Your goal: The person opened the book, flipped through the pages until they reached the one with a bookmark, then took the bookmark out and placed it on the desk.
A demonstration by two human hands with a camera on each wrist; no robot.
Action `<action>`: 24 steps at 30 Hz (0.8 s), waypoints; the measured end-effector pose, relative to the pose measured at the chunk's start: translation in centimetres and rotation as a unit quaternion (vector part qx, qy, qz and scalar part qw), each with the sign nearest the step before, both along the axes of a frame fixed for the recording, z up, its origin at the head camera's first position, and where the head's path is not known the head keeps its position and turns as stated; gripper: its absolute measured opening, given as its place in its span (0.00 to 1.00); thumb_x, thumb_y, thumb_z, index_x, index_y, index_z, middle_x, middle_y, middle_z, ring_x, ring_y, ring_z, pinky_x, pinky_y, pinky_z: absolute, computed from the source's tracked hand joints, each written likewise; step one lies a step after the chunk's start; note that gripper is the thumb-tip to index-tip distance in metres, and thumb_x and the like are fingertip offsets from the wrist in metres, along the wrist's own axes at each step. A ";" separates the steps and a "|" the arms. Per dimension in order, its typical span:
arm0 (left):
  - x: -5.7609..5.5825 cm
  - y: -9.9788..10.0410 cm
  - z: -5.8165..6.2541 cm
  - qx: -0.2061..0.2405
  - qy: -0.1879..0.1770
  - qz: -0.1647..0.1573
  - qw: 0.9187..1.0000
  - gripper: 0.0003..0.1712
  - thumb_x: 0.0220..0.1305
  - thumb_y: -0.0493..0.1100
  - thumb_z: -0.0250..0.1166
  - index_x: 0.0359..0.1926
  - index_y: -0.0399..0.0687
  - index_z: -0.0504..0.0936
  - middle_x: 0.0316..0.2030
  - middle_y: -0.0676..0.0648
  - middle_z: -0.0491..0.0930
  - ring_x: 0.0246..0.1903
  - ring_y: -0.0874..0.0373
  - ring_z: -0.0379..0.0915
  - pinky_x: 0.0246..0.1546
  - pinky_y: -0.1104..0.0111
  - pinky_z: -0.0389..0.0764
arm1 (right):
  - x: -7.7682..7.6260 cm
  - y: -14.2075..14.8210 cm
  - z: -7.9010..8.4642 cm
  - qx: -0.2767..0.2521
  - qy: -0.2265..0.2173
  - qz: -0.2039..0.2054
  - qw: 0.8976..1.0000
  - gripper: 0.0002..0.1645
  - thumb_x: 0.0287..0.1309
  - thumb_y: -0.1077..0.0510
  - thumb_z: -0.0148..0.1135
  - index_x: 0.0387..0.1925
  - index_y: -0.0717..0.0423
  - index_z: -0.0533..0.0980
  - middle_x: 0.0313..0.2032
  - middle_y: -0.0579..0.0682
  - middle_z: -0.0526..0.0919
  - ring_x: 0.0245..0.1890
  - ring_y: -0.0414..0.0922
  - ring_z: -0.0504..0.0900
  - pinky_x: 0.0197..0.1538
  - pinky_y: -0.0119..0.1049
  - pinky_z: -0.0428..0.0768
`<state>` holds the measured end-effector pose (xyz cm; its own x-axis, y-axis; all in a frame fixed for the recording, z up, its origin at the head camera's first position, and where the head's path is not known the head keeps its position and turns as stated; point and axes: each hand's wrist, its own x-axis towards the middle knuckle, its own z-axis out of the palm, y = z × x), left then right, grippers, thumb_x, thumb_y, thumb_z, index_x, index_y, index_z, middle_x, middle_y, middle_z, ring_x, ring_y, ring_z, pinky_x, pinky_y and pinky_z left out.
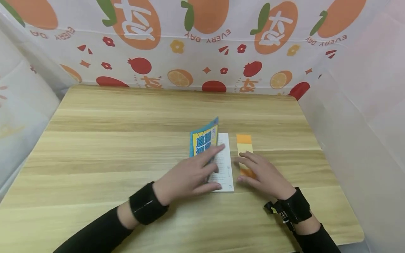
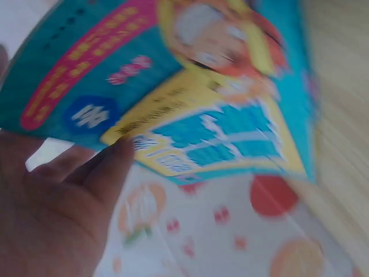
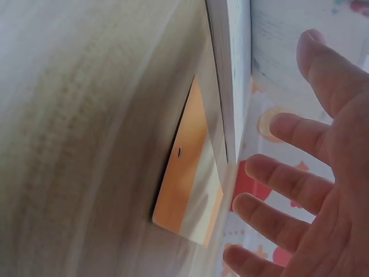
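Note:
A booklet (image 1: 225, 165) lies on the table, its blue and yellow printed cover (image 1: 202, 140) raised at an angle over a white page. My left hand (image 1: 190, 174) is at the cover with its fingers spread and reaching over the page. In the left wrist view one finger touches the cover's printed side (image 2: 190, 127). My right hand (image 1: 264, 172) hovers over an orange and cream card strip (image 1: 244, 139), fingers apart. From the right wrist, the strip (image 3: 190, 167) lies flat with a small hole near one end, apart from that hand (image 3: 305, 184).
The wooden table (image 1: 110, 147) extends around the booklet and strip. A fruit-printed cloth (image 1: 202, 52) hangs behind its far edge, and pale sheets (image 1: 357, 140) hang at the sides. Black bands (image 1: 148, 203) wrap both wrists.

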<state>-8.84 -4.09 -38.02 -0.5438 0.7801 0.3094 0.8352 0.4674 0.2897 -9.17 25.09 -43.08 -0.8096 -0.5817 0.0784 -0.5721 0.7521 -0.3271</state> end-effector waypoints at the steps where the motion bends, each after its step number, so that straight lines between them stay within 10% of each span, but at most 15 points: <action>1: -0.1 0.7 -0.3 -0.018 -0.007 -0.007 1.000 0.27 0.58 0.68 0.51 0.41 0.52 0.76 0.71 0.48 0.42 0.66 0.54 0.49 0.50 0.62 0.75 | -0.1 -0.1 0.0 -0.001 0.002 0.000 1.000 0.36 0.54 0.36 0.57 0.64 0.36 0.63 0.63 0.45 0.65 0.65 0.50 0.58 0.61 0.54 0.62; 12: 0.2 3.5 -5.0 -0.163 -0.002 -0.009 0.987 0.28 0.60 0.57 0.59 0.61 0.60 0.68 0.67 0.40 0.56 0.63 0.37 0.53 0.62 0.53 0.60 | -0.7 -1.0 -0.4 0.009 0.001 0.018 1.000 0.36 0.56 0.33 0.52 0.64 0.37 0.63 0.63 0.45 0.64 0.64 0.47 0.60 0.61 0.52 0.63; 24: 0.7 0.9 -2.7 -0.113 -0.031 -0.008 0.993 0.39 0.57 0.60 0.61 0.68 0.65 0.59 0.70 0.45 0.49 0.66 0.44 0.49 0.61 0.49 0.58 | -0.8 -1.6 -0.1 -0.005 0.009 0.015 1.000 0.37 0.55 0.34 0.54 0.65 0.34 0.61 0.64 0.42 0.64 0.65 0.45 0.59 0.61 0.51 0.63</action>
